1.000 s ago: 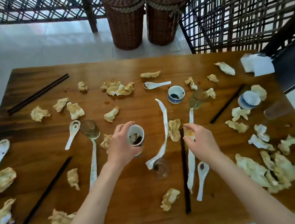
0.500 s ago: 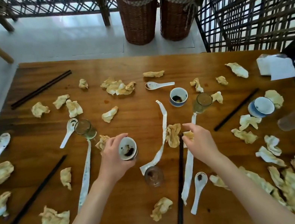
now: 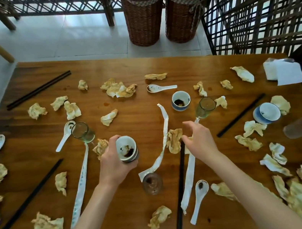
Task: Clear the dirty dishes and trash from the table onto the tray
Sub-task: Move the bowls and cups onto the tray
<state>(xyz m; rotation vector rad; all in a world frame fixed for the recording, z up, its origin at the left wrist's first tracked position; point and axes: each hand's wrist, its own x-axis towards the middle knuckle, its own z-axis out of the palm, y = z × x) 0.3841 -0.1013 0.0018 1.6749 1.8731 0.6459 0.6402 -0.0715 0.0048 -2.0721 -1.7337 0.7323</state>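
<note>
While left hand (image 3: 114, 161) grips cup (image 3: 127, 148), fingers curled round its wall, cup tilted, brown dregs inside, lifted above tabletop (image 3: 126, 62). Right hand (image 3: 201, 141) fingers bent, tips touching crumpled napkin (image 3: 174, 140) at chopsticks' (image 3: 181, 185) top end; firm grip cannot tell. Paper sleeve (image 3: 164, 142) between hands. Small glass (image 3: 152, 182) at 6 o'clock from cup. Second cup (image 3: 181, 101) at 12 o'clock from right hand; spoon (image 3: 199, 196) at 6. Soiled napkins, spoons, chopsticks scattered all round. Two wicker baskets (image 3: 143, 10) on floor beyond far edge.
</note>
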